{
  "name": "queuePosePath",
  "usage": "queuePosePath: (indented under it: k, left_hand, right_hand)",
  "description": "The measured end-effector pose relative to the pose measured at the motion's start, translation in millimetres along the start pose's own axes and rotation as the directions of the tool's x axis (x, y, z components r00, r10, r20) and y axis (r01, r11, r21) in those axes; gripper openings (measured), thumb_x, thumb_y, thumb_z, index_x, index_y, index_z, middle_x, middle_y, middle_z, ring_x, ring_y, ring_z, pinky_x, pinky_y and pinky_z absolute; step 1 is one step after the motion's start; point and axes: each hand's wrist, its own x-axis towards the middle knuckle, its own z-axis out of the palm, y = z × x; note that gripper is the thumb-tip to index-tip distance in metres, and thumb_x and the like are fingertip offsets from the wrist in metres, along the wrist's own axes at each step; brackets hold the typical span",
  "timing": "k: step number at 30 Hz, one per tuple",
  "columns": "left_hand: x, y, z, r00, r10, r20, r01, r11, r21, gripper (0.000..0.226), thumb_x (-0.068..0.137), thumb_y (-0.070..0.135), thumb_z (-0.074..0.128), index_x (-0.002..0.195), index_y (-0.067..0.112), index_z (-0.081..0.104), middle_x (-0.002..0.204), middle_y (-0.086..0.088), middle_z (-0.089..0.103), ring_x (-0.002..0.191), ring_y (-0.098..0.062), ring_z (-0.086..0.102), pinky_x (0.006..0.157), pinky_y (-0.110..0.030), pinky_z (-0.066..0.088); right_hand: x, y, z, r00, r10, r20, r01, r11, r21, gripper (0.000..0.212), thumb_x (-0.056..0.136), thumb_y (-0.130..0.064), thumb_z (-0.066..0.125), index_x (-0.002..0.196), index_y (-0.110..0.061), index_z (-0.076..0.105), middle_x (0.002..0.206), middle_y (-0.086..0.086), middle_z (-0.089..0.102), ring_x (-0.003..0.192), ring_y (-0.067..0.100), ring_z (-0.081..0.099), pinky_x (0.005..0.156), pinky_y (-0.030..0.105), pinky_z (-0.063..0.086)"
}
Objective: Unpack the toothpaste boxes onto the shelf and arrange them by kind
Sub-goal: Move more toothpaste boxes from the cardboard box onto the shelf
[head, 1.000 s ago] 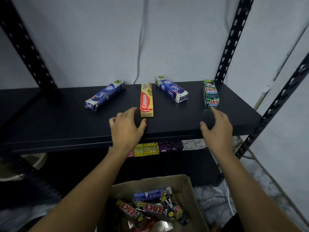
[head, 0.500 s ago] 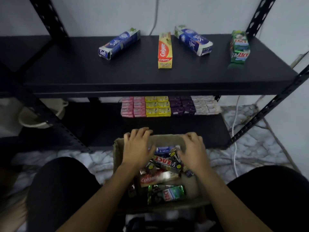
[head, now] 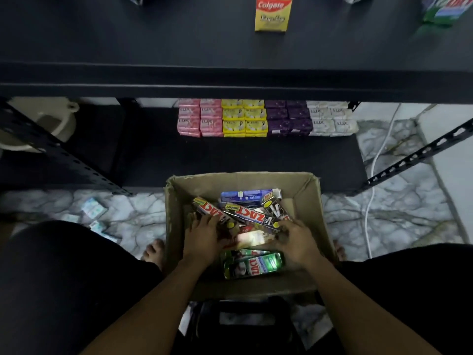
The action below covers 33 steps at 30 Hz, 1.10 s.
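Both hands are down in the open brown cardboard box [head: 304, 201], among the toothpaste cartons!
Left hand [head: 204, 239] has its fingers [head: 207, 221] loosely spread on the red-and-yellow Zact carton [head: 208, 210] at the box's left. The right hand [head: 294, 242] is curled at the black Zact carton [head: 252, 216] in the middle, grip unclear. A green Zact carton [head: 253, 265] lies at the near wall, and a yellow Colgate carton [head: 272, 16] sits on the black shelf [head: 153, 47] beyond the box.

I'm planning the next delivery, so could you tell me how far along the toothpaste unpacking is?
Early days. Done: a Colgate box and a green Zact box lie on the upper shelf, apart. In hand: the left hand and right hand reach into the carton at the black Zact boxes; grip unclear. Left: the carton's jumbled boxes, then grouping by kind.
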Motion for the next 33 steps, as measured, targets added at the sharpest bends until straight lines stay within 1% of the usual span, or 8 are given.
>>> queuePosePath:
  k: [5, 9, 12, 16, 21, 25, 30, 33]
  left_hand:
    - [20.9, 5.6, 24.6, 0.996, -0.092, 0.02, 0.094, 0.981, -0.171, 0.081, 0.084, 0.063, 0.063, 0.15, 0.026, 0.033, 0.154, -0.009, 0.036, 0.132, -0.036, 0.045, 0.104, -0.049, 0.044]
    - [30.1, 11.6, 43.5, 0.987, -0.161, 0.02, 0.16, 0.949, -0.272, 0.086, 0.088, 0.061, 0.061, 0.157, 0.025, 0.023, 0.164, -0.014, 0.015, 0.139, -0.039, 0.04, 0.104, -0.047, 0.045]
    - [34.5, 16.4, 52.5, 0.965, -0.26, 0.043, 0.258, 0.9, -0.35, 0.097, 0.085, 0.069, 0.06, 0.159, 0.027, 0.013, 0.167, -0.013, 0.001, 0.143, -0.039, 0.036, 0.107, -0.046, 0.042]
    - [36.2, 19.2, 63.8, 0.934, -0.341, 0.106, 0.347, 0.796, -0.495, 0.104, 0.081, 0.073, 0.062, 0.158, 0.036, 0.002, 0.164, -0.012, 0.017, 0.137, -0.04, 0.044, 0.103, -0.049, 0.044]
    - [39.6, 22.4, 68.0, 0.927, -0.372, 0.046, 0.349, 0.812, -0.467, 0.104, 0.081, 0.072, 0.061, 0.157, 0.032, 0.003, 0.156, -0.01, 0.038, 0.128, -0.037, 0.053, 0.094, -0.049, 0.05]
    - [39.1, 31.7, 75.3, 0.911, -0.411, 0.022, 0.375, 0.806, -0.457, 0.091, 0.087, 0.064, 0.052, 0.156, 0.032, 0.001, 0.153, -0.012, 0.041, 0.119, -0.039, 0.059, 0.091, -0.05, 0.052]
    - [36.3, 27.2, 68.7, 0.811, -0.582, 0.058, 0.502, 0.643, -0.578, 0.069, 0.101, 0.04, 0.049, 0.159, 0.027, 0.014, 0.134, -0.022, 0.057, 0.121, -0.042, 0.056, 0.096, -0.048, 0.048]
    - [29.4, 12.3, 60.0, 0.824, -0.567, 0.02, 0.473, 0.666, -0.577, 0.06, 0.105, 0.039, 0.043, 0.159, 0.025, 0.022, 0.131, -0.023, 0.061, 0.12, -0.042, 0.058, 0.099, -0.046, 0.048]
  right_hand:
    - [21.6, 3.8, 15.6, 0.999, 0.033, 0.011, -0.033, 0.998, 0.045, 0.072, 0.074, -0.03, 0.086, 0.139, -0.021, 0.055, 0.14, 0.002, 0.051, 0.12, 0.021, 0.056, 0.106, 0.039, 0.046]
    - [31.7, 6.3, 26.7, 0.998, 0.059, -0.028, -0.059, 0.998, 0.022, 0.065, 0.082, -0.026, 0.079, 0.141, -0.02, 0.053, 0.145, 0.002, 0.046, 0.124, 0.022, 0.053, 0.108, 0.036, 0.043]
    - [39.4, 7.3, 35.7, 0.996, 0.074, -0.053, -0.073, 0.997, 0.019, 0.062, 0.081, -0.024, 0.079, 0.137, -0.022, 0.054, 0.143, 0.004, 0.042, 0.12, 0.025, 0.056, 0.104, 0.037, 0.047]
    - [46.8, 10.2, 49.1, 0.996, 0.09, -0.014, -0.09, 0.996, -0.014, 0.058, 0.079, -0.029, 0.081, 0.131, -0.023, 0.057, 0.139, 0.004, 0.043, 0.121, 0.026, 0.053, 0.1, 0.045, 0.05]
    - [49.2, 13.3, 67.2, 0.999, 0.041, 0.014, -0.04, 0.998, -0.05, 0.059, 0.081, -0.032, 0.079, 0.133, -0.023, 0.053, 0.13, 0.004, 0.054, 0.12, 0.027, 0.054, 0.095, 0.046, 0.051]
    - [52.3, 13.8, 70.9, 0.999, 0.041, 0.018, -0.041, 0.999, -0.012, 0.055, 0.084, -0.028, 0.077, 0.134, -0.019, 0.054, 0.125, 0.004, 0.061, 0.118, 0.026, 0.057, 0.095, 0.042, 0.052]
    - [48.2, 13.4, 66.2, 0.999, 0.002, 0.033, -0.003, 0.999, 0.046, 0.052, 0.088, -0.027, 0.074, 0.135, -0.019, 0.055, 0.12, 0.004, 0.068, 0.108, 0.023, 0.064, 0.088, 0.033, 0.053]
    - [40.7, 8.6, 60.5, 0.999, -0.024, 0.024, 0.023, 0.999, 0.048, 0.049, 0.087, -0.029, 0.074, 0.132, -0.019, 0.057, 0.115, 0.004, 0.071, 0.102, 0.023, 0.067, 0.083, 0.03, 0.053]
